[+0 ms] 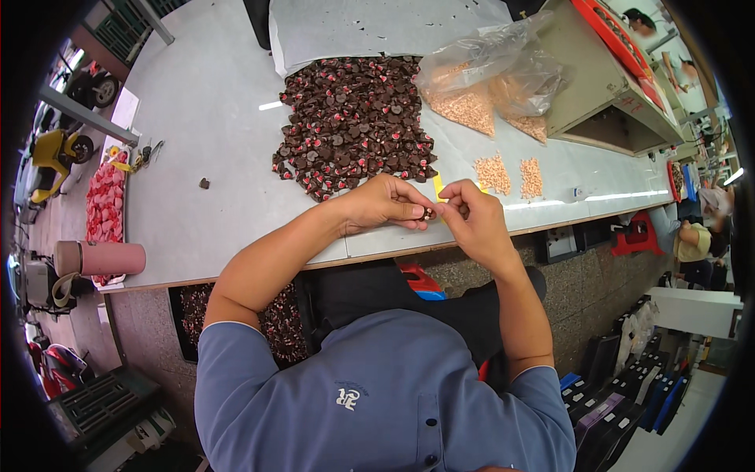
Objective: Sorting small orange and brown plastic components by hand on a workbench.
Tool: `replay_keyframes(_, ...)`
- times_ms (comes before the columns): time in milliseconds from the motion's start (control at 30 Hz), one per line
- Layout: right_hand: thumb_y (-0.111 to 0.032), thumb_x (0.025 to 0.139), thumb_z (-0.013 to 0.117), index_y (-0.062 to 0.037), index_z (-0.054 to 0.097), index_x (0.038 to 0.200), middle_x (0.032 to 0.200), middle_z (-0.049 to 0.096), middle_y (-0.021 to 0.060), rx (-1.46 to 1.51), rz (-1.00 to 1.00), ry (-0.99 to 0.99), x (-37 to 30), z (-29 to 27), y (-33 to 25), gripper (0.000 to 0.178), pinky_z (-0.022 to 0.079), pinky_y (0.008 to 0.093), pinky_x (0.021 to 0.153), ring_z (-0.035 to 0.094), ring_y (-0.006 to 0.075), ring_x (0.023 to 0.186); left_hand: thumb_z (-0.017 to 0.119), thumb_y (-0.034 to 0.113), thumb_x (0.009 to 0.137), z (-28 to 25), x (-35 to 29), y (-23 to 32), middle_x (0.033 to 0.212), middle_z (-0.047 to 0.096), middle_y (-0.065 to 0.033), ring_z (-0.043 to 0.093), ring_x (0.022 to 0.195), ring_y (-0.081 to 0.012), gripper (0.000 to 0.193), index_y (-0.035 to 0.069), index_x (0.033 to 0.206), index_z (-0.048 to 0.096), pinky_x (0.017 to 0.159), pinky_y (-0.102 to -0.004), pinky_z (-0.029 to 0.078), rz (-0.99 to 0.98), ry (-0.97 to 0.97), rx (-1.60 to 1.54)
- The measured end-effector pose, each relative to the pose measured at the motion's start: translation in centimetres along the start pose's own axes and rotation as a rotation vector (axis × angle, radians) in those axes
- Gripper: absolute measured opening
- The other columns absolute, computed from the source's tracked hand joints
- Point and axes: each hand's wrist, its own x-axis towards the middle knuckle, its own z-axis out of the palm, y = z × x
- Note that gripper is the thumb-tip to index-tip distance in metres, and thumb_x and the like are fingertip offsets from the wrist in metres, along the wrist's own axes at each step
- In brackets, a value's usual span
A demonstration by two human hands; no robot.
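Near the table's front edge, my left hand point(381, 203) pinches a small dark brown piece point(429, 214) with light spots between thumb and fingers. My right hand point(477, 220) meets it from the right, thumb and forefinger pressed together close to that piece; whatever they grip is too small to make out. Just beyond my left hand spreads a large heap of small dark brown pieces point(346, 126), several showing red and pink faces. To the right of it lie two little piles of tiny peach-coloured parts, a wider pile point(493, 175) and a narrower pile point(532, 178).
Clear plastic bags point(464, 98) of peach-coloured parts rest beyond the piles, beside a grey metal box point(609, 110). At the left stand a pink cylindrical container point(102, 258) and a tray of red and pink pieces point(106, 200). A dark crate point(189, 322) sits below the table.
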Motion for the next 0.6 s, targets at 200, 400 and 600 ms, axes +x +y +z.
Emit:
replay_keyframes(200, -0.005, 0.083, 0.072, -0.0008, 0.055, 0.094, 0.064, 0.055, 0.0029, -0.031, 0.083, -0.116, 0.5, -0.3, -0.4, 0.021, 0.042, 0.0251, 0.053, 0.052, 0.0092, 0.057, 0.067, 0.003, 0.088, -0.2, -0.2, 0.2, 0.105, 0.069, -0.0164, 0.07, 0.091, -0.0206, 0.024, -0.006, 0.111, 0.066, 0.082, -0.0284, 0.058, -0.005, -0.029, 0.074)
replay_keyframes(400, -0.005, 0.085, 0.07, -0.0016, 0.054, 0.092, 0.069, 0.056, 0.0019, 0.111, 0.097, -0.136, 0.2, 0.3, 1.0, 0.017, 0.041, 0.0234, 0.053, 0.053, 0.0068, 0.06, 0.073, 0.008, 0.085, -0.2, -0.5, 0.0, 0.099, 0.07, -0.0148, 0.071, 0.087, -0.0228, 0.024, -0.004, 0.105, 0.068, 0.077, -0.0283, 0.058, -0.007, 0.024, 0.041)
replay_keyframes(600, -0.01, 0.094, 0.059, -0.0035, 0.055, 0.097, 0.075, 0.054, -0.0017, 0.493, 0.159, 0.603, -1.6, -2.4, 4.3, 0.008, 0.039, 0.018, 0.053, 0.046, 0.0037, 0.059, 0.072, 0.008, 0.085, 0.2, 0.4, 0.3, 0.106, 0.07, -0.017, 0.07, 0.087, -0.0194, 0.023, -0.004, 0.105, 0.068, 0.076, -0.0269, 0.057, 0.006, 0.019, 0.056)
